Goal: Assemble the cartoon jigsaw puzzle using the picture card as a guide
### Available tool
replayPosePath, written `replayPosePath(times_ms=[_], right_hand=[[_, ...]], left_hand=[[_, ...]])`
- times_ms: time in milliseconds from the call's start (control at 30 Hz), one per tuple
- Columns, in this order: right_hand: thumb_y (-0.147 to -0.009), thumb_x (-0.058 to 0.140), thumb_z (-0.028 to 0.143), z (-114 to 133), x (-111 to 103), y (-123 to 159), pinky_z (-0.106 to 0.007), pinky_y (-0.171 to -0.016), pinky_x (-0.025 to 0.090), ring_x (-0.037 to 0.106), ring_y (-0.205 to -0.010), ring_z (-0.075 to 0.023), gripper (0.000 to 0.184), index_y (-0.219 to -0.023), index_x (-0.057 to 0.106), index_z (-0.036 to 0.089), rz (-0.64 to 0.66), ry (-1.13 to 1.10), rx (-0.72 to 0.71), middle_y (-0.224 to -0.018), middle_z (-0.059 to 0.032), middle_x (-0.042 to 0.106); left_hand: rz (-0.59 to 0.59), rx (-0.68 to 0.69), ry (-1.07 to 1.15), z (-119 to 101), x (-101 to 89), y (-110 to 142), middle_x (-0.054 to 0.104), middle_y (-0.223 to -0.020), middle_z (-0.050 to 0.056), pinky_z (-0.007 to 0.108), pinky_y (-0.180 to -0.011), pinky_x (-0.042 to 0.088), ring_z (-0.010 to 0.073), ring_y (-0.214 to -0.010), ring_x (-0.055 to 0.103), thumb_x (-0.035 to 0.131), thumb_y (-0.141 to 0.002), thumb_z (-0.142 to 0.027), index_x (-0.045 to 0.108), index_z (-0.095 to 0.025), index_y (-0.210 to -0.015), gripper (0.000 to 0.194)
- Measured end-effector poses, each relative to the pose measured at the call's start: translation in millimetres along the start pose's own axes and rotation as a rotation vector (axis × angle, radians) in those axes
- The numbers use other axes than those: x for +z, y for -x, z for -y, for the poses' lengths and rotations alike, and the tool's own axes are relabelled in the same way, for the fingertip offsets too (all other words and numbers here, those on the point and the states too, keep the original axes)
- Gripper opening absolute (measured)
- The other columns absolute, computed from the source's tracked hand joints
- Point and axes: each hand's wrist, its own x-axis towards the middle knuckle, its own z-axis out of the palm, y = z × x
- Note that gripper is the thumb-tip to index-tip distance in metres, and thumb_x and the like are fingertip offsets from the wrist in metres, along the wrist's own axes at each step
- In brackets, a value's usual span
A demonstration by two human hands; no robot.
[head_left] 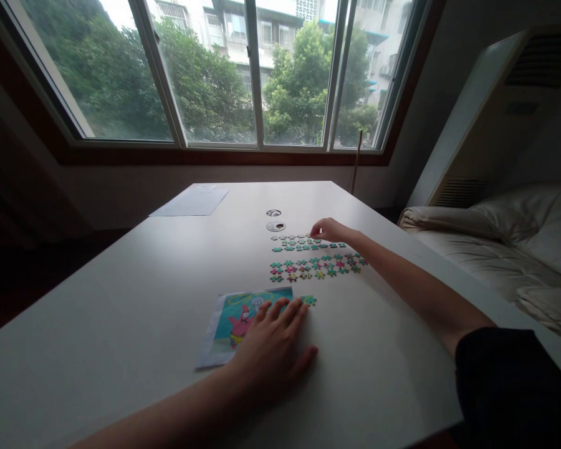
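Head view: puzzle rows point(320, 274) crosswise; picture point(240, 319) (under left hand point(277, 346)), top away.

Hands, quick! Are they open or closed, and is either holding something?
Left hand: open, fingers spread over the cartoon picture.
Right hand: fingers bent at the far puzzle pieces; can't tell if it's holding one.

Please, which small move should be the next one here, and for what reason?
I would perhaps slide the left hand a little back toward the person. It lies over the lower right part of the cartoon picture, and its fingertips are right by the small group of puzzle pieces, so moving back should show more of both.
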Motion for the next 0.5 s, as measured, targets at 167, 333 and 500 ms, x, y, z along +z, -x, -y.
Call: replayPosePath(times_ms=[167,333,500], right_hand=[[-0.072,0.062,0.022,6,-5,-9,-0.02,-0.061,0.041,0.059,-0.066,-0.0116,0.017,-0.085,0.073,0.019,0.063,0.017,0.018,-0.077,-0.0024,0.07],[-0.07,0.065,0.025,12,-10,-14,-0.021,-0.062,0.041,0.06,-0.07,-0.013,0.018,-0.085,0.073,0.018,0.125,0.022,0.025,-0.081,-0.0035,0.07],[-0.062,0.072,0.032,17,-14,-16,-0.023,-0.06,0.041,0.06,-0.07,-0.0148,0.024,-0.081,0.073,0.018,0.201,-0.009,0.041,-0.079,-0.0035,0.07]], left_hand=[[0.002,-0.006,0.006,2,1.4,0,0.038,-0.14,0.008,0.05,-0.103,0.024,0.0307,-0.125,0.032,0.039,-0.087,-0.047,0.037,-0.016,-0.136,0.058],[-0.004,0.003,0.01,3,2.4,2,0.037,-0.14,0.008,0.051,-0.103,0.022,0.0308,-0.124,0.032,0.037,-0.088,-0.049,0.037,-0.017,-0.136,0.057],[-0.007,0.012,0.014,1,0.4,2,0.039,-0.139,0.009,0.05,-0.103,0.022,0.031,-0.124,0.033,0.036,-0.089,-0.049,0.037,-0.016,-0.136,0.058]])
